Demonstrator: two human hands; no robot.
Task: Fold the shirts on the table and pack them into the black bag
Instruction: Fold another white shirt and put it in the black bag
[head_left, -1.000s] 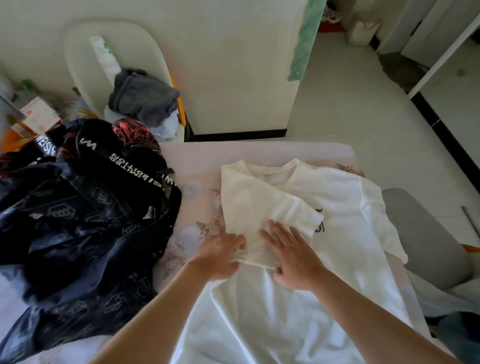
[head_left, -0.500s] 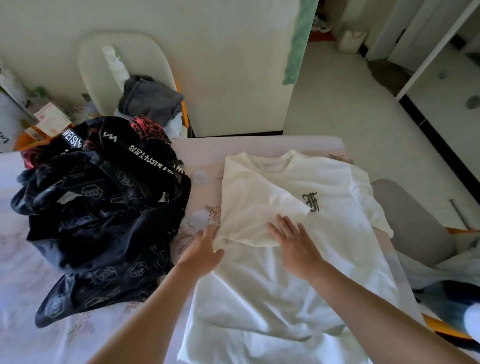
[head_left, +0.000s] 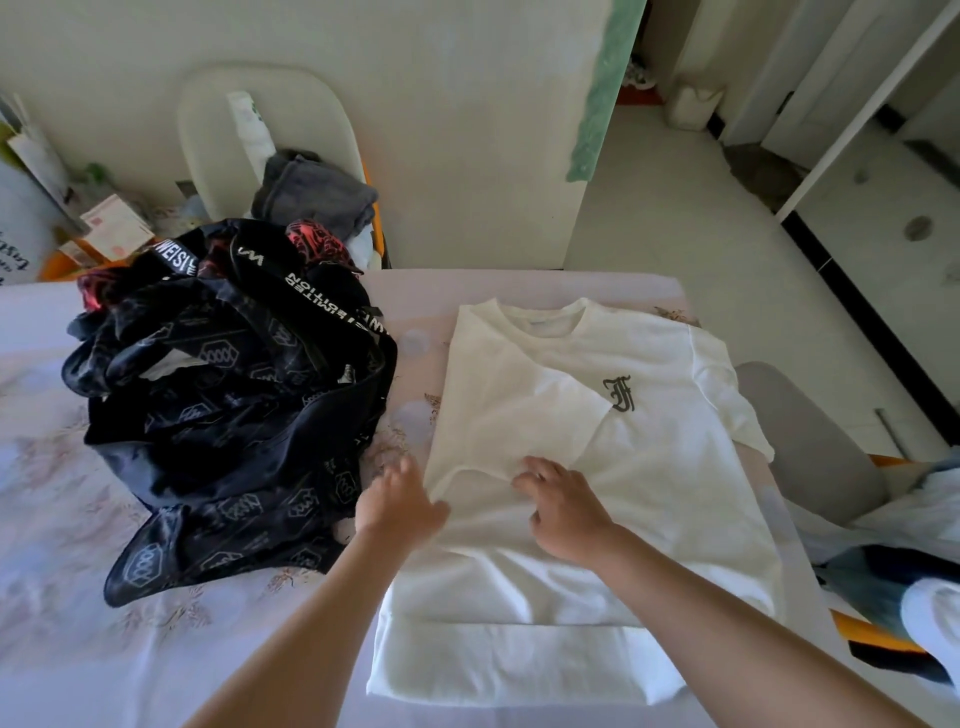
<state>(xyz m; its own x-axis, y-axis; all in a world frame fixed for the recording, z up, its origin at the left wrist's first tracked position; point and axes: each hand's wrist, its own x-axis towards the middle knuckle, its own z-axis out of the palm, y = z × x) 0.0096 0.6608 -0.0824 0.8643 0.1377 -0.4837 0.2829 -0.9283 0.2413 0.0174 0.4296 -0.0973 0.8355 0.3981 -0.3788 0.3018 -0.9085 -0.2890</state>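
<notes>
Seen from my head, the white shirt (head_left: 649, 467) lies flat on the surface (head_left: 78, 649) at centre right of the frame. Its sleeve (head_left: 519, 405) on the frame's left side is folded in over the chest. My left grip (head_left: 400, 504) rests at the shirt's left edge, fingers loosely spread and blurred. My right grip (head_left: 566, 512) sits on the folded sleeve's hem with fingers curled onto the cloth; I cannot tell whether they pinch it. The black bag (head_left: 234, 415) slumps at left, just beside the shirt.
</notes>
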